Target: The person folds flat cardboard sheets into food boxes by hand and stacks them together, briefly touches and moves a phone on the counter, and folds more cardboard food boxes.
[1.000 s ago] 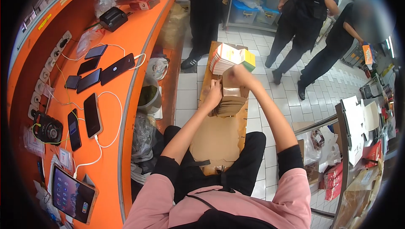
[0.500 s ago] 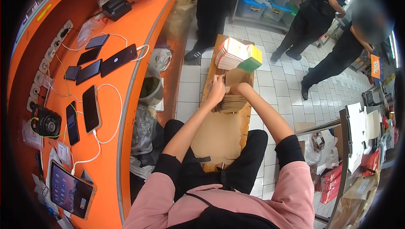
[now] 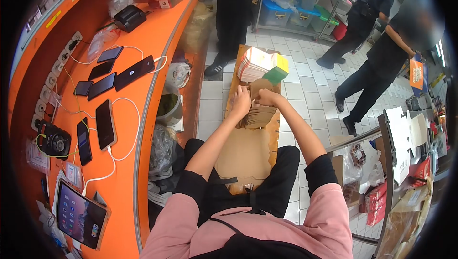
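My left hand (image 3: 241, 101) grips the left edge of a brown cardboard piece (image 3: 261, 85), its fingers bent in a pinch. On the same piece, my right hand (image 3: 267, 98) is closed at the near side with curled fingers. Just below both hands lies a stack of folded brown cardboard (image 3: 258, 118). A flat brown cardboard sheet (image 3: 244, 154) rests between my knees on the narrow wooden bench (image 3: 234, 78). Beyond my hands stands a stack of white and orange printed cartons (image 3: 254, 64), with a green and yellow one (image 3: 276, 72) at its right.
An orange counter (image 3: 125, 130) on my left carries several charging phones (image 3: 106, 123) and a tablet (image 3: 78, 213). A bucket (image 3: 171, 108) stands beneath it. To the right is a metal rack (image 3: 389, 159) with papers. Several people in black (image 3: 374, 68) stand on the tiled floor ahead.
My hands stay at the cardboard piece; the right has shifted slightly left, its fingers now over the piece's lower part. The person at right has stepped, holding an orange printed item. The view shifted slightly.
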A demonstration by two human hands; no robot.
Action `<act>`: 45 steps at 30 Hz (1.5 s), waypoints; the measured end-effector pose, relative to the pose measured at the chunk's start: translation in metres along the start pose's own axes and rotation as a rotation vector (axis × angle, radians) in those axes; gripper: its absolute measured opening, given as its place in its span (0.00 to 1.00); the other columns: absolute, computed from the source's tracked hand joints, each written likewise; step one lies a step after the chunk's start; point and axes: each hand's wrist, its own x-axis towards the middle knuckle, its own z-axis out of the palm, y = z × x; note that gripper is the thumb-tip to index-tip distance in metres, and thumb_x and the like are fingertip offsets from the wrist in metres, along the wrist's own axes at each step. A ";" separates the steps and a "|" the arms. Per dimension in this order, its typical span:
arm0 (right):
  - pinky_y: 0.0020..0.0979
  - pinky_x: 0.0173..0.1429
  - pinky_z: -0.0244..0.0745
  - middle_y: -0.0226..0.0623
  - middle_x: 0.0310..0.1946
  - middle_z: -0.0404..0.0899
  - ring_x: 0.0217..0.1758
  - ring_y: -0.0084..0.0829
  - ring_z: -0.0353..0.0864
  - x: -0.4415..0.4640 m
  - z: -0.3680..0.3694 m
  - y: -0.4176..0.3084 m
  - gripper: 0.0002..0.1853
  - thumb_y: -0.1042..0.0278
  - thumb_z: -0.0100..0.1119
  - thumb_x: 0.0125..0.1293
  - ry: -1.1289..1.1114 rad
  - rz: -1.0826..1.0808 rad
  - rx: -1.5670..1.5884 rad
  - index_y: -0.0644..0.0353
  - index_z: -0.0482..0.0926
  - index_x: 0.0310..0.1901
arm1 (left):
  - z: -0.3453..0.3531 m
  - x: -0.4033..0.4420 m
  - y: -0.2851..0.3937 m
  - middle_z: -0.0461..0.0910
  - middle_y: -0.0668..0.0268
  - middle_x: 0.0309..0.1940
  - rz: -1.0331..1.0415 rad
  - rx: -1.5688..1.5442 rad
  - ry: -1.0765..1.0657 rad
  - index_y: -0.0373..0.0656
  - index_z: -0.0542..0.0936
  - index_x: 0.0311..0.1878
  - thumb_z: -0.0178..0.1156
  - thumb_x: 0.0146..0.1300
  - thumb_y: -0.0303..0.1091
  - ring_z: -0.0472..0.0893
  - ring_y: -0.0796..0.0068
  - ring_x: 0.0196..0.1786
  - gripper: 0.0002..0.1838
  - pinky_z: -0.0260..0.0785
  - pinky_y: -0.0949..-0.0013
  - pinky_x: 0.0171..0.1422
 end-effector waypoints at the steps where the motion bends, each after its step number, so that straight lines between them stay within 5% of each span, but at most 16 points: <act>1: 0.37 0.48 0.72 0.47 0.37 0.80 0.42 0.42 0.79 -0.001 -0.003 -0.005 0.16 0.58 0.54 0.55 -0.093 -0.034 -0.026 0.62 0.81 0.37 | 0.002 0.000 -0.004 0.66 0.50 0.46 0.001 0.005 -0.001 0.34 0.65 0.49 0.47 0.60 0.29 0.70 0.43 0.47 0.15 0.65 0.48 0.49; 6: 0.36 0.47 0.72 0.45 0.38 0.80 0.43 0.42 0.79 -0.016 -0.011 -0.033 0.16 0.61 0.55 0.53 -0.012 -0.089 -0.244 0.64 0.81 0.39 | 0.017 0.007 -0.019 0.64 0.51 0.51 -0.032 -0.059 -0.066 0.38 0.65 0.52 0.46 0.61 0.32 0.70 0.40 0.47 0.16 0.65 0.48 0.49; 8: 0.36 0.45 0.73 0.44 0.35 0.81 0.39 0.42 0.79 -0.012 -0.017 -0.026 0.15 0.64 0.55 0.53 -0.173 0.041 -0.050 0.63 0.80 0.40 | -0.031 0.008 0.000 0.62 0.54 0.57 -0.309 -0.586 -0.448 0.40 0.58 0.64 0.48 0.66 0.41 0.69 0.61 0.57 0.26 0.69 0.65 0.54; 9: 0.35 0.42 0.73 0.44 0.32 0.81 0.34 0.41 0.80 0.003 -0.006 -0.002 0.13 0.67 0.53 0.55 -0.149 0.117 0.190 0.64 0.79 0.40 | -0.050 0.000 0.001 0.63 0.55 0.57 -0.324 -0.727 -0.457 0.40 0.57 0.64 0.48 0.65 0.44 0.68 0.61 0.59 0.28 0.68 0.65 0.55; 12: 0.30 0.36 0.73 0.43 0.28 0.80 0.31 0.33 0.80 -0.077 -0.031 -0.034 0.09 0.72 0.48 0.61 0.736 -0.146 0.412 0.67 0.77 0.36 | -0.059 -0.049 -0.040 0.68 0.54 0.52 -0.319 -0.979 -0.181 0.41 0.59 0.63 0.56 0.60 0.45 0.71 0.62 0.54 0.32 0.66 0.61 0.56; 14: 0.31 0.35 0.72 0.49 0.27 0.79 0.29 0.36 0.80 -0.128 -0.008 -0.051 0.09 0.73 0.45 0.63 0.998 -0.114 0.690 0.68 0.75 0.38 | -0.003 -0.126 -0.130 0.65 0.48 0.55 -0.284 -0.242 0.005 0.36 0.57 0.64 0.58 0.57 0.40 0.69 0.55 0.57 0.35 0.62 0.59 0.59; 15: 0.31 0.34 0.71 0.50 0.26 0.78 0.29 0.36 0.80 -0.151 0.014 -0.053 0.09 0.74 0.44 0.64 1.080 -0.031 0.742 0.69 0.74 0.37 | -0.011 -0.164 -0.108 0.60 0.44 0.58 -0.497 -0.060 -0.071 0.30 0.54 0.63 0.59 0.54 0.35 0.63 0.47 0.60 0.37 0.57 0.56 0.64; 18: 0.37 0.35 0.72 0.53 0.26 0.77 0.28 0.45 0.78 -0.177 0.153 -0.023 0.13 0.68 0.50 0.62 0.629 0.356 0.461 0.73 0.74 0.36 | 0.008 -0.253 -0.112 0.45 0.39 0.65 -0.545 -0.073 -0.410 0.26 0.43 0.65 0.60 0.52 0.36 0.49 0.39 0.67 0.45 0.47 0.51 0.69; 20: 0.49 0.46 0.69 0.67 0.40 0.69 0.42 0.60 0.71 -0.187 0.256 -0.012 0.29 0.64 0.56 0.56 0.362 0.466 0.398 0.77 0.61 0.53 | 0.012 -0.276 -0.102 0.41 0.40 0.66 -0.501 -0.127 -0.465 0.27 0.42 0.65 0.59 0.52 0.35 0.44 0.40 0.69 0.46 0.43 0.51 0.71; 21: 0.49 0.49 0.68 0.66 0.42 0.68 0.43 0.61 0.70 -0.192 0.283 -0.020 0.32 0.66 0.59 0.54 0.458 0.401 0.282 0.77 0.58 0.56 | 0.010 -0.281 -0.090 0.40 0.41 0.67 -0.466 -0.016 -0.438 0.27 0.42 0.66 0.59 0.52 0.35 0.43 0.41 0.69 0.45 0.42 0.51 0.71; 25: 0.44 0.56 0.64 0.65 0.50 0.63 0.53 0.57 0.64 -0.196 0.262 -0.067 0.38 0.68 0.64 0.50 0.453 0.519 0.337 0.75 0.55 0.59 | 0.010 -0.287 -0.083 0.38 0.43 0.68 -0.450 0.107 -0.426 0.28 0.45 0.66 0.58 0.52 0.31 0.40 0.43 0.70 0.43 0.41 0.50 0.71; 27: 0.41 0.49 0.69 0.60 0.42 0.71 0.46 0.51 0.72 -0.190 0.255 -0.070 0.35 0.69 0.63 0.49 0.720 0.579 0.431 0.72 0.60 0.58 | 0.007 -0.280 -0.084 0.38 0.43 0.68 -0.449 0.048 -0.407 0.29 0.45 0.66 0.58 0.52 0.30 0.41 0.43 0.70 0.42 0.42 0.50 0.71; 31: 0.30 0.30 0.71 0.41 0.18 0.76 0.22 0.32 0.77 -0.191 0.240 -0.048 0.19 0.68 0.65 0.49 0.598 0.619 0.691 0.69 0.76 0.42 | -0.006 -0.273 -0.096 0.47 0.43 0.65 -0.438 -0.160 -0.371 0.32 0.51 0.65 0.57 0.53 0.29 0.51 0.43 0.67 0.37 0.50 0.54 0.68; 34: 0.22 0.34 0.70 0.34 0.26 0.80 0.29 0.18 0.76 -0.208 0.225 -0.033 0.13 0.71 0.61 0.57 0.525 0.524 1.135 0.71 0.77 0.41 | -0.028 -0.255 -0.088 0.58 0.45 0.58 -0.454 -0.285 -0.246 0.33 0.57 0.62 0.56 0.55 0.30 0.62 0.46 0.61 0.32 0.57 0.60 0.65; 38: 0.20 0.35 0.69 0.32 0.29 0.80 0.31 0.16 0.75 -0.258 0.132 -0.067 0.10 0.72 0.59 0.59 0.547 0.432 1.399 0.70 0.77 0.39 | -0.075 -0.218 -0.046 0.59 0.47 0.58 -0.283 -0.202 -0.140 0.35 0.58 0.62 0.56 0.58 0.33 0.62 0.48 0.61 0.30 0.57 0.59 0.65; 45: 0.30 0.35 0.68 0.38 0.24 0.75 0.26 0.35 0.74 -0.320 0.016 -0.101 0.07 0.71 0.59 0.56 0.417 0.245 0.707 0.63 0.79 0.35 | -0.166 -0.139 0.110 0.51 0.53 0.66 0.096 -0.281 -0.237 0.42 0.53 0.67 0.63 0.53 0.45 0.53 0.53 0.68 0.42 0.48 0.56 0.70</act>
